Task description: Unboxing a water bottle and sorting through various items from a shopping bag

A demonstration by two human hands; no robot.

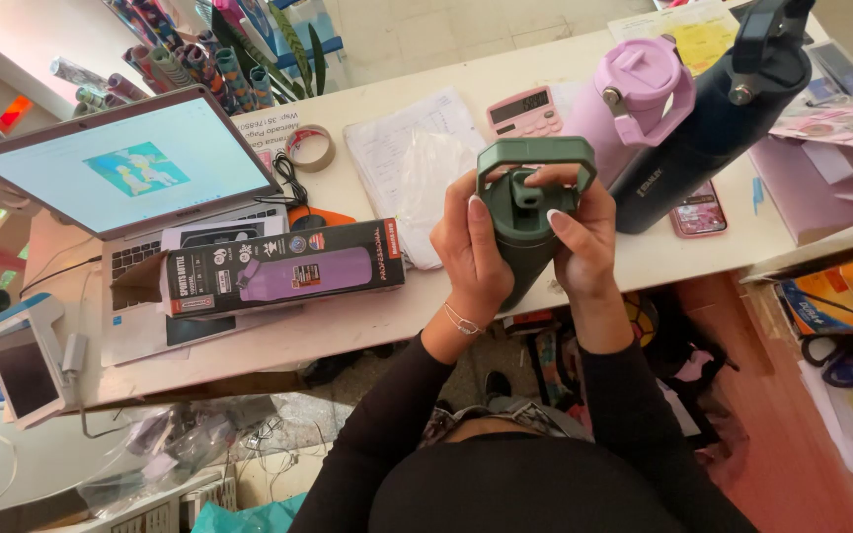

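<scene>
I hold a dark green bottle (pixel 523 212) with a carry-handle lid upright in front of me, above the table's near edge. My left hand (pixel 468 252) wraps its left side, thumb up along the lid. On the bottle's right side is my right hand (pixel 581 237), fingers curled over the lid's spout. A pink bottle (pixel 624 104) and a dark navy bottle (pixel 718 123) stand just behind. A black bottle box (pixel 278 266) showing a purple bottle lies on its side to the left.
An open laptop (pixel 125 183) sits at left beside a small white terminal (pixel 27 360). On the white table (pixel 367 316) are a tape roll (pixel 310 146), papers (pixel 412 153), a pink calculator (pixel 525 111) and a phone (pixel 698 209). Rolled wrapping paper stands behind.
</scene>
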